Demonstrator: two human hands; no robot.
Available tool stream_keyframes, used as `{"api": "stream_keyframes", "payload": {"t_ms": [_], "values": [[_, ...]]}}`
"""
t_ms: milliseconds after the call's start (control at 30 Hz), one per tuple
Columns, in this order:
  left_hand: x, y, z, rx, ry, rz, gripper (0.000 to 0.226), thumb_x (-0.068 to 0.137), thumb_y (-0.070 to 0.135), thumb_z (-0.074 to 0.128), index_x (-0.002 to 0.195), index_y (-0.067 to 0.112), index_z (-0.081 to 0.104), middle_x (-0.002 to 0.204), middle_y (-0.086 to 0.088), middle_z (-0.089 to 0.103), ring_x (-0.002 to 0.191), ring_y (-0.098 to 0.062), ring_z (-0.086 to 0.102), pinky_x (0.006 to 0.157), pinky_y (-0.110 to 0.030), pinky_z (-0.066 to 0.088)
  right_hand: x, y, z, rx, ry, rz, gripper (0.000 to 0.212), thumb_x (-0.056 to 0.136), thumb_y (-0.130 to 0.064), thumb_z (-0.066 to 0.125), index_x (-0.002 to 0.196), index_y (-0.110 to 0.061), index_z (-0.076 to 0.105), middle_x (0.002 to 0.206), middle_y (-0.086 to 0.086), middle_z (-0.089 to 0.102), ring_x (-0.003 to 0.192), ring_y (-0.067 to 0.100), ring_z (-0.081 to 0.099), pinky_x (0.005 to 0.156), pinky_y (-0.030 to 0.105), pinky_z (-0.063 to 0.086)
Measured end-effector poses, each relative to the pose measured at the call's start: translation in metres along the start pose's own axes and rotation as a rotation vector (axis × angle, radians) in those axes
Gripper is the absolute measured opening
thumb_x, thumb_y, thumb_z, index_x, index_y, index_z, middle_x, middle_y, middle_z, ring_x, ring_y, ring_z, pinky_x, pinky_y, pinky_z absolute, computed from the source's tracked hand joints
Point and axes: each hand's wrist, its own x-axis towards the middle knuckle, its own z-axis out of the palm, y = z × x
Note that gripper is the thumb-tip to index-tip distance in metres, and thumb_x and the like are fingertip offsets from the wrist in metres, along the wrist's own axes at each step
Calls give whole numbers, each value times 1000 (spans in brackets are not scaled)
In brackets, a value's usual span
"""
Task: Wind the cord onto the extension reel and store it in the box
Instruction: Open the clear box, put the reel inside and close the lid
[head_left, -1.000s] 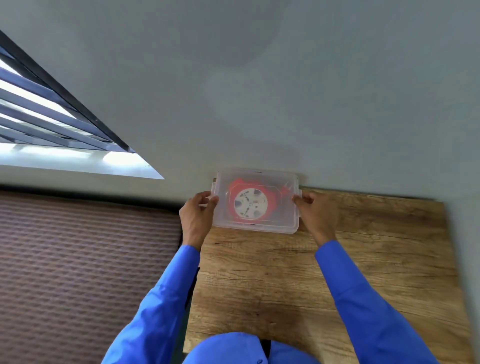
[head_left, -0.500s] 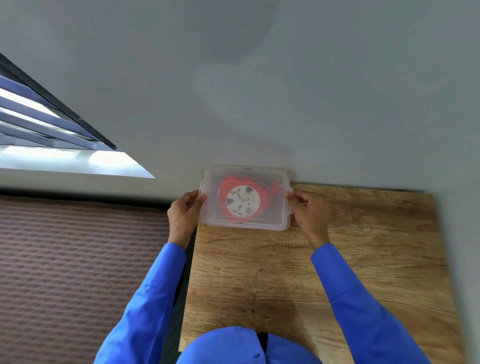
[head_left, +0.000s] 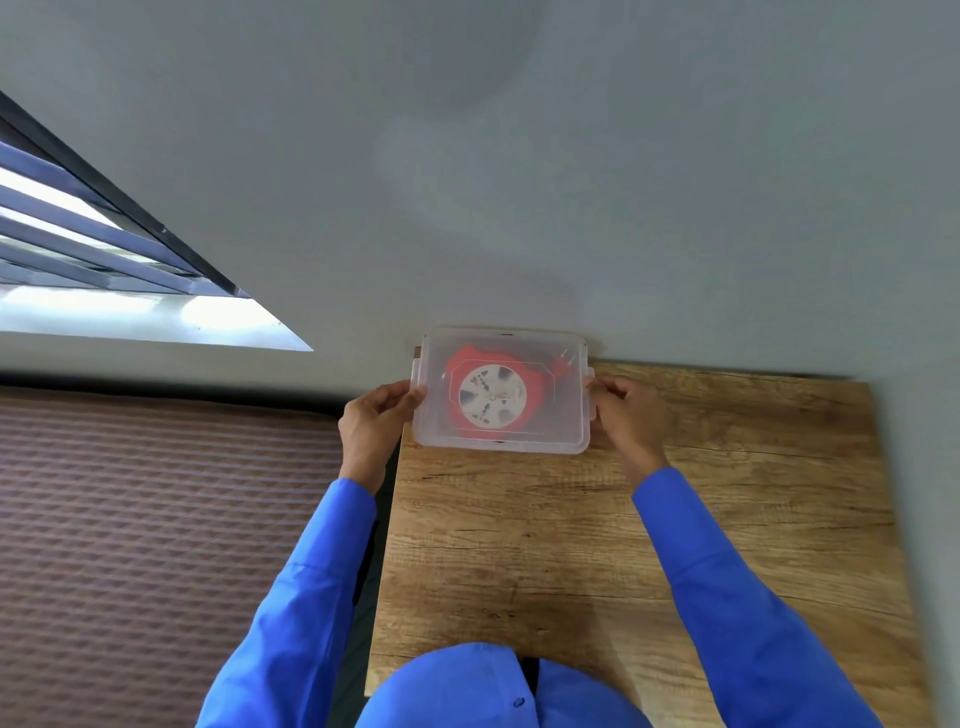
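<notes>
A clear plastic box (head_left: 566, 421) with its lid on sits at the far left corner of the wooden table (head_left: 675, 519), against the grey wall. Through the lid I see the red extension reel (head_left: 493, 397) with its white round face, lying flat inside. My left hand (head_left: 376, 421) grips the box's left end at the latch. At the box's right end, my right hand (head_left: 626, 410) holds the right latch. The cord itself is not visible apart from the reel.
The grey wall (head_left: 571, 182) rises right behind the box. A brown patterned mattress (head_left: 156, 519) lies left of the table, with a narrow gap between. A barred window (head_left: 93, 249) is at the upper left.
The box and both hands stay in the same grip at the table's corner; only the head camera has shifted slightly, so the scene sits a little differently in view.
</notes>
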Motion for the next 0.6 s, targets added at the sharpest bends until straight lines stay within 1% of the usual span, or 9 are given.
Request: {"api": "stream_keyframes", "payload": {"t_ms": [67, 133, 233, 300, 333, 400, 467, 533, 600], "values": [[2, -1, -3, -140, -74, -101, 26, 98, 29, 85, 122, 18, 83, 107, -2, 87, 99, -17, 83, 76, -25, 66, 9, 2, -6, 225, -78, 202, 6, 94, -14, 81, 97, -20, 82, 84, -4, 84, 78, 17, 82, 62, 29, 66], [6, -3, -7, -249, -147, -207, 23, 100, 28, 82, 121, 20, 83, 111, -5, 86, 101, -21, 83, 74, -30, 67, 17, 8, -12, 338, -199, 334, 20, 88, -17, 87, 106, -14, 80, 92, 3, 85, 77, 17, 82, 64, 31, 67], [17, -6, -12, -291, -193, -331, 21, 98, 30, 82, 117, 23, 84, 114, -4, 86, 106, -21, 82, 74, -35, 66, 21, 22, -15, 423, -311, 436, 50, 73, -34, 92, 116, -15, 76, 106, 6, 82, 91, 21, 75, 85, 41, 66], [27, -10, -14, -282, -231, -353, 26, 100, 31, 81, 125, 23, 81, 118, -5, 85, 110, -24, 81, 79, -38, 65, 21, 30, -12, 467, -324, 448, 63, 70, -40, 93, 125, -16, 73, 117, 8, 78, 105, 25, 71, 99, 48, 61], [30, -12, -15, -283, -264, -368, 32, 101, 32, 79, 131, 22, 78, 123, -7, 83, 110, -25, 81, 82, -40, 65, 22, 33, -11, 480, -325, 451, 67, 71, -42, 92, 130, -17, 72, 122, 9, 77, 110, 27, 71, 102, 50, 60], [34, -13, -16, -280, -374, -427, 46, 99, 40, 77, 140, 19, 72, 129, -11, 81, 112, -26, 80, 90, -46, 63, 24, 37, -11, 470, -357, 471, 65, 77, -46, 89, 132, -16, 71, 123, 11, 78, 113, 29, 73, 99, 50, 62], [38, -12, -18, -248, -478, -490, 55, 94, 48, 76, 138, 15, 72, 131, -12, 80, 118, -27, 77, 95, -58, 60, 24, 37, -13, 439, -412, 487, 60, 80, -50, 85, 127, -14, 73, 116, 12, 79, 108, 29, 75, 89, 46, 64], [43, -8, -22, -217, -514, -505, 55, 91, 48, 78, 135, 15, 73, 130, -10, 80, 124, -27, 74, 92, -67, 58, 27, 36, -14, 424, -439, 492, 58, 81, -49, 84, 125, -13, 74, 113, 12, 79, 104, 28, 75, 86, 45, 65], [47, -6, -23, -213, -510, -487, 44, 91, 43, 79, 126, 18, 76, 122, -6, 82, 120, -26, 74, 90, -66, 59, 30, 30, -17, 411, -426, 471, 56, 81, -44, 85, 125, -12, 73, 118, 13, 78, 104, 26, 75, 86, 44, 65]]}}
